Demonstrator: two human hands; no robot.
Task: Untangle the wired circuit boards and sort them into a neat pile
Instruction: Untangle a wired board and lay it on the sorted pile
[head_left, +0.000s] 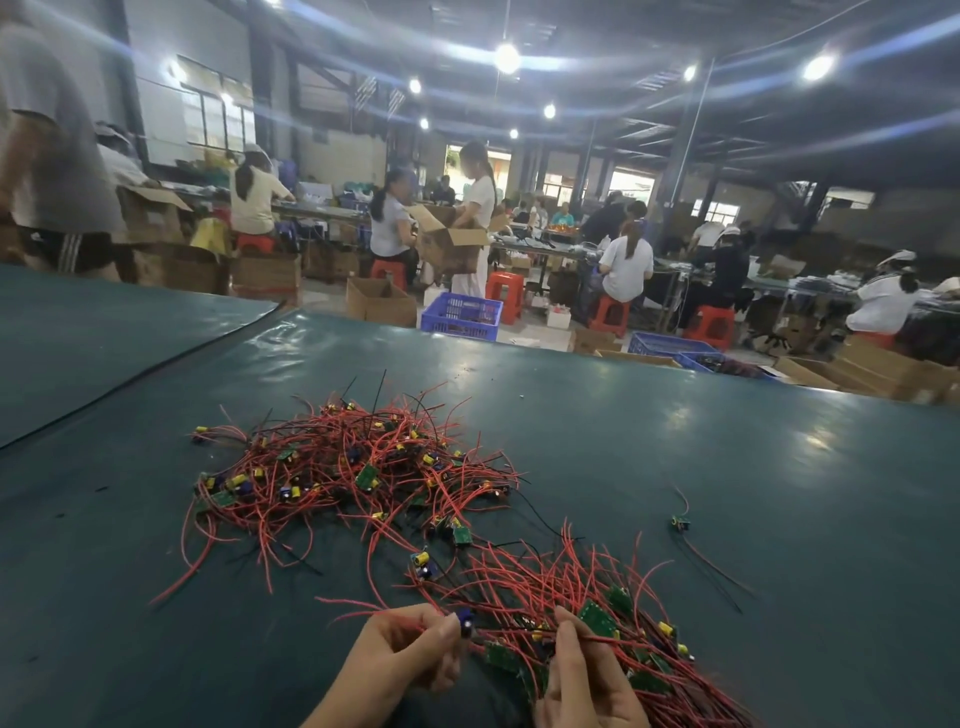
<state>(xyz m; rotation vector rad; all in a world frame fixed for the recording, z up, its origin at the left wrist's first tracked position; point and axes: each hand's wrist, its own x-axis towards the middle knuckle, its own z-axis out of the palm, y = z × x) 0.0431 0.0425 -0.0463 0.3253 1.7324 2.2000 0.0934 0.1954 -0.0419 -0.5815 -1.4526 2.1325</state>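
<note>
Red and black lead wires, each soldered to a small green circuit board, form a tangled heap (353, 467) at the centre of the dark green table cover (727, 441). Yellow and blue cylindrical components show among the wires.

A second group, the aligned bundle (613, 597), lies near and to the right of the heap. Its boards are gathered at the near end and its red wires fan out toward the far side. A few wires bridge the gap between heap and bundle.

The left hand (405, 660) is at the near edge, left of the bundle. Its fingers are curled, and thumb and forefinger pinch one wired board at its blue capacitor (466, 621). A red wire trails left from the pinch.

The right hand (582, 686) is just right of the left hand, close but not touching it. Its fingers are curled around the near end of the aligned bundle, with the forefinger lying along the boards.

One single board (680, 524) lies by itself on the right, well apart from both groups, with thin leads running toward the near side.

Beyond the far table edge stand a blue plastic crate (461, 315), red stools (504, 293) and an open cardboard box (452, 244). Seated workers (626, 265) face long benches.
</note>
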